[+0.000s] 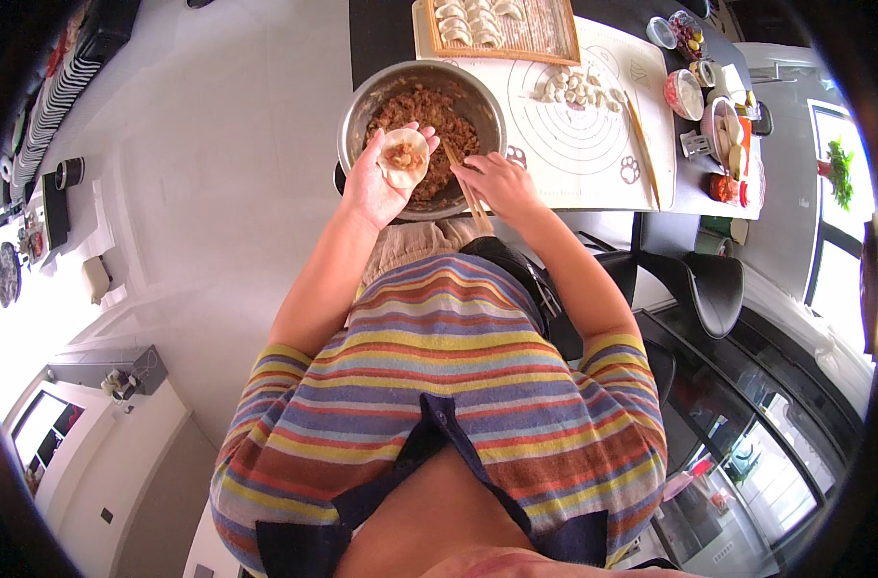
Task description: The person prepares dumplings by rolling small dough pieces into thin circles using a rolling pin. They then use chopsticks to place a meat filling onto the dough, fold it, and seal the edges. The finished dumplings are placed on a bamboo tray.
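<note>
On the palm of my left hand (381, 184) lies a round dumpling wrapper (397, 178) with a lump of meat filling (404, 155) in its middle. My right hand (502, 186) holds a pair of wooden chopsticks (474, 202), whose upper ends point over the metal bowl (498, 108). Both hands are at the bowl's near side. Inside it is a mass of minced filling (428, 108). Beyond the bowl, a wooden tray (508, 54) carries several folded dumplings (482, 29). Several small dough pieces (576, 88) are gathered on the white pastry mat (591, 170).
A thin rolling pin (643, 152) lies on the mat's right part. Past it stand a red-patterned bowl of white powder (685, 95), a bowl with pale oblong items (724, 130) and a red-lidded jar (724, 189). Black chairs (710, 289) stand at the table's near right.
</note>
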The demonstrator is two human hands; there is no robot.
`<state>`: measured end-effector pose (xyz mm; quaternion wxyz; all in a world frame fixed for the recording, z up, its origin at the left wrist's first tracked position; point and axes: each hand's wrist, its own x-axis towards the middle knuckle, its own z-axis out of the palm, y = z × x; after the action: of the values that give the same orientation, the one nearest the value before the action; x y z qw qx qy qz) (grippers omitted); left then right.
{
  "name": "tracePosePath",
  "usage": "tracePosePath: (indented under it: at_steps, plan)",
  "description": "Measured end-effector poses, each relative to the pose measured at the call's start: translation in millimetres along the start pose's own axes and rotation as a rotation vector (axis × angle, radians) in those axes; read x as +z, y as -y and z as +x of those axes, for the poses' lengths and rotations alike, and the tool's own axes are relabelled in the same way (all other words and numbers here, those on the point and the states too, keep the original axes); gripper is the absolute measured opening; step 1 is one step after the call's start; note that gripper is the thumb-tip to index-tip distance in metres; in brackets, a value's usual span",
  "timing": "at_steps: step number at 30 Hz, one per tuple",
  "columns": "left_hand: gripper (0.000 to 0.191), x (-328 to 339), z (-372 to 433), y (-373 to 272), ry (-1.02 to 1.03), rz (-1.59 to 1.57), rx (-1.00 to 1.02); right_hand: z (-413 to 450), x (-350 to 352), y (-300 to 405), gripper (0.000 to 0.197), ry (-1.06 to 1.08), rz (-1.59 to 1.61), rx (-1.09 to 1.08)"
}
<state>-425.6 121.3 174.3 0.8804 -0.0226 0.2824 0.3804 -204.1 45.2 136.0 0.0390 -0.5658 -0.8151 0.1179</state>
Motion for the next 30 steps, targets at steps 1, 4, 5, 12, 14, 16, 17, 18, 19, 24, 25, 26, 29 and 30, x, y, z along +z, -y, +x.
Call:
tracePosePath:
  at_steps: [1, 4, 5, 12, 14, 16, 17, 18, 19, 24, 25, 26, 29, 30]
  plan:
    - [0.044, 1.4, -1.0, 0.0, 0.002, 0.007, 0.005, -5.0, -11.3, 0.8, 0.041, -0.013, -0.023, -0.015]
    - [0.044, 4.6, -1.8, 1.6, 0.013, 0.008, 0.010, -11.8, -25.3, 3.0, 0.046, 0.085, -0.044, -0.037]
    - [0.044, 4.4, -1.0, 2.5, 0.019, -0.005, 0.008, -13.9, -25.3, 3.6, 0.046, 0.103, -0.075, -0.055]
    - [0.045, -3.7, 0.7, -3.8, 0.016, 0.019, 0.040, -15.6, -5.1, 16.1, 0.020, 0.121, -0.017, -0.129]
    - [0.045, -3.0, 1.3, -4.4, 0.015, 0.017, 0.026, -10.4, -0.6, 8.9, 0.020, 0.078, 0.047, -0.059]
    - [0.045, -2.0, -0.4, -5.6, 0.003, 0.025, 0.026, -7.3, -6.8, -4.7, 0.023, -0.138, 0.245, 0.047]
    - [0.045, -1.5, -1.0, -5.9, -0.006, 0.034, 0.027, -9.4, -11.8, -11.6, 0.024, -0.246, 0.342, 0.103]
    - [0.045, -1.2, -1.6, -6.1, -0.015, 0.043, 0.031, -11.9, -28.4, -13.3, 0.026, -0.249, 0.347, 0.226]
    - [0.045, -0.6, -2.3, -6.4, -0.024, 0.049, 0.038, -15.4, -48.9, -14.0, 0.028, -0.250, 0.349, 0.348]
    - [0.044, 6.7, -2.2, -4.6, -0.107, 0.059, 0.051, -43.4, -99.4, -19.1, 0.029, -0.447, 1.032, 0.650]
    - [0.043, 4.2, -0.9, -4.1, -0.092, 0.064, 0.058, -48.1, -102.6, -14.6, 0.029, -0.491, 1.168, 0.614]
    - [0.043, -0.6, 1.4, -3.2, -0.078, 0.069, 0.065, -51.5, -104.4, -11.5, 0.030, -0.533, 1.303, 0.575]
    - [0.042, 1.2, 2.9, -0.7, -0.089, 0.076, 0.063, -55.1, -97.0, -1.4, 0.029, -0.446, 1.377, 0.546]
    - [0.042, 3.9, 3.1, -0.2, -0.102, 0.078, 0.061, -53.4, -94.1, 1.0, 0.028, -0.435, 1.393, 0.543]
